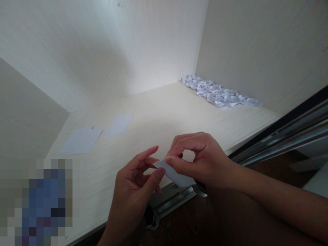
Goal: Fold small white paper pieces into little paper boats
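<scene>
A small piece of white paper (pixel 176 176) is held in the air between my two hands, near the front edge of the white surface. My right hand (pixel 202 159) pinches its upper edge between thumb and bent index finger. At the paper's left corner, the thumb of my left hand (pixel 139 176) presses on the near face, with fingers behind it and the index finger raised. Further back on the right lies a pile of folded white paper pieces (pixel 222 95) along the side wall. Two flat paper sheets, a larger one (pixel 82 140) and a smaller one (pixel 119 124), lie to the left.
Pale walls enclose the white surface (pixel 153 112) at the back and both sides. Metal sliding tracks (pixel 287 133) run along its front edge, with a dark brown floor below. A pixelated blue patch (pixel 46 201) covers something at the lower left.
</scene>
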`<state>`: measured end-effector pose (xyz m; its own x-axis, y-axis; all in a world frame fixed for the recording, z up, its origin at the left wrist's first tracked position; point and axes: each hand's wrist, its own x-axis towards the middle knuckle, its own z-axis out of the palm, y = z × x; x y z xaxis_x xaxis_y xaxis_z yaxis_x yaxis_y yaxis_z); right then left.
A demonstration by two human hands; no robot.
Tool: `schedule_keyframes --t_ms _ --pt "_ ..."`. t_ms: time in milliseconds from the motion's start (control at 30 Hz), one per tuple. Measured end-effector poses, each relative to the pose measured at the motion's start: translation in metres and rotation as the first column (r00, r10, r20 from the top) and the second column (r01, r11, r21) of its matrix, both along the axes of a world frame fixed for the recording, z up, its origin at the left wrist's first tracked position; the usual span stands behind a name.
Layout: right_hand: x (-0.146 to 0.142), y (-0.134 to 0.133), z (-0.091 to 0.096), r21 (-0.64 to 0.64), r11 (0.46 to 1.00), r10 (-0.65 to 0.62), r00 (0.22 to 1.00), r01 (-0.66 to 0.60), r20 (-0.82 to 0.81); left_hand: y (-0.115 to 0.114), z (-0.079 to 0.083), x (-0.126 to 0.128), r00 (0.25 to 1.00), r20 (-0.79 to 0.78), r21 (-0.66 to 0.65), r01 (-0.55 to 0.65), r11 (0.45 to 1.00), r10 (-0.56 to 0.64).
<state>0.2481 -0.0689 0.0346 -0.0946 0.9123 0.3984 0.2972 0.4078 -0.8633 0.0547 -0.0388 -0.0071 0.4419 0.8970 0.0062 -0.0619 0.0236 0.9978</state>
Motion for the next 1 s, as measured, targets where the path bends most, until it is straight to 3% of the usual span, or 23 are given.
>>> schedule_keyframes --t_ms 267,533,733,1000 --pt "-0.005 0.003 -0.002 -0.075 0.996 -0.041 0.999 0.038 -0.034 -0.001 0.003 -0.001 0.995 -0.101 -0.018 0.011 1.000 -0.012" --pt "-0.007 0.004 0.001 -0.024 0.995 -0.100 0.991 0.098 -0.090 -0.003 0.006 0.002 0.994 -0.091 -0.087 0.046 0.995 -0.054" --pt "-0.011 0.005 0.002 -0.074 0.992 -0.108 0.989 0.101 -0.102 -0.004 0.006 0.002 0.996 -0.083 -0.009 0.024 1.000 -0.024" --pt "-0.011 0.006 0.001 -0.070 0.987 -0.150 0.984 0.144 -0.095 -0.003 0.003 0.002 0.993 -0.088 0.007 0.084 0.996 -0.083"
